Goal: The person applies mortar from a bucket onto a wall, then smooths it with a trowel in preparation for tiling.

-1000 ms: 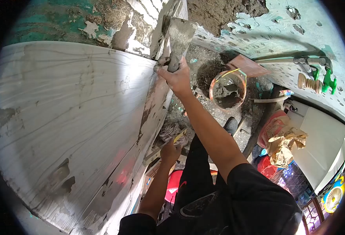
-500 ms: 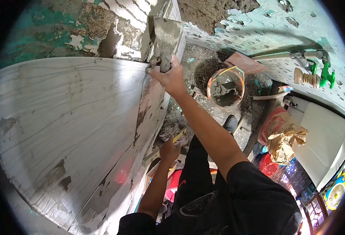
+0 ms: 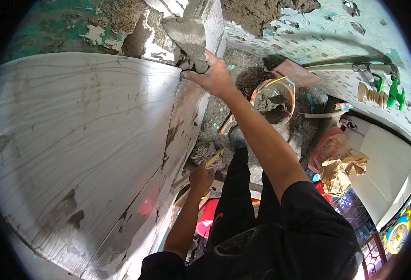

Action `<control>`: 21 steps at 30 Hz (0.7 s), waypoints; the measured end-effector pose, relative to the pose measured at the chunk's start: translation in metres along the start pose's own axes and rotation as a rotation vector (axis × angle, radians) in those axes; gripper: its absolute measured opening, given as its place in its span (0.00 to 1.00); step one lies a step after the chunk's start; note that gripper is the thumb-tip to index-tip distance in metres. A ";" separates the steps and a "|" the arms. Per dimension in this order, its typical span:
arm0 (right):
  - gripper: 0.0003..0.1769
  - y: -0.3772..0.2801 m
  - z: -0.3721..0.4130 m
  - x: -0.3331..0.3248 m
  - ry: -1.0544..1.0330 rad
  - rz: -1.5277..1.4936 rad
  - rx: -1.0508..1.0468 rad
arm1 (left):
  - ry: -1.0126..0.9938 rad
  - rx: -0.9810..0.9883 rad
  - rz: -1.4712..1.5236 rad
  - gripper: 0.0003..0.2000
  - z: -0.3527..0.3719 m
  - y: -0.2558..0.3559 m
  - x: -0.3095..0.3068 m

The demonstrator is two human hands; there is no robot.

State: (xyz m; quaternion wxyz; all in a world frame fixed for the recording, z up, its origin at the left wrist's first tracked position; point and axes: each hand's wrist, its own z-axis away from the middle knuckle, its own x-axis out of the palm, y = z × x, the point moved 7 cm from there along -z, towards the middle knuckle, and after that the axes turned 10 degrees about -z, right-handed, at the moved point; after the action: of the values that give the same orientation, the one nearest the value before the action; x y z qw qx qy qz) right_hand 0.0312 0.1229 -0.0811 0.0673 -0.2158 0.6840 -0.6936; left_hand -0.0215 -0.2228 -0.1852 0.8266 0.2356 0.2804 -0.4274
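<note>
My right hand is at the top corner of a large white veined tile, its thumb and forefinger stretched forward. It grips a trowel, whose grey, mortar-smeared blade points away over the ledge; the handle is hidden in the hand. Lumps of wet mortar sit by the fingertips. Lower down, my left hand is closed around a narrow straight yellow strip beside the tile's edge. What kind of thing the strip is, I cannot make out.
A mortar bucket stands on the rubble-strewn floor, before a pinkish board. A green-handled tap juts from the chipped wall. Crumpled brown paper lies at right, a red basin by my leg.
The trowel blade has swung left over the ledge as my right hand turned. My foot has shifted left, and the view has moved slightly. My left hand keeps its hold.
</note>
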 end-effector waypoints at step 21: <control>0.24 0.026 0.070 -0.022 0.394 -0.307 0.273 | -0.042 -0.004 -0.055 0.26 0.000 -0.003 0.003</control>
State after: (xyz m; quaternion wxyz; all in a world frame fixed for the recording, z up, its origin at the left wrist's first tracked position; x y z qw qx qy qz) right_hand 0.0731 0.0657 -0.1132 -0.1444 -0.1667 0.5433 -0.8101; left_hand -0.0229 -0.2263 -0.1880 0.8207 0.2173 0.2701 -0.4542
